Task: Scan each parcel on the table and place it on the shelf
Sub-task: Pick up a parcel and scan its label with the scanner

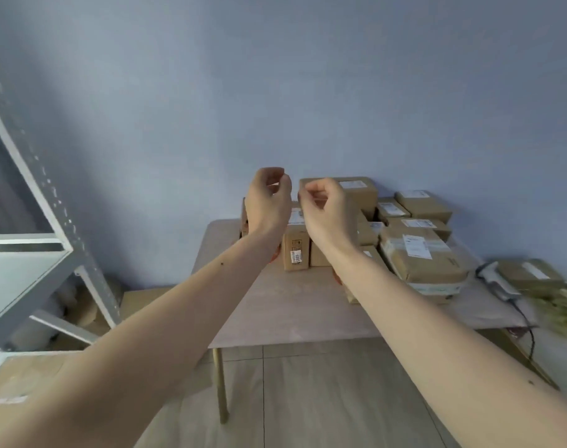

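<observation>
The cardboard parcels (414,250) stood crowded along the far edge and right half of the table (292,305), some stacked, each with a white label. They looked stiff-sided and probably light, with taped faces that could be slick, so a hold across two opposite sides seemed safest; the small upright box (295,253) nearest the front looked the easiest to take. A handheld scanner (497,281) lay by the table's right edge, cable trailing over it. Both hands hung raised above the parcels and apart from them: the left hand (267,202) and right hand (329,210) each had fingers loosely curled, holding and touching nothing. The grey metal shelf (33,244) stood to the left.
</observation>
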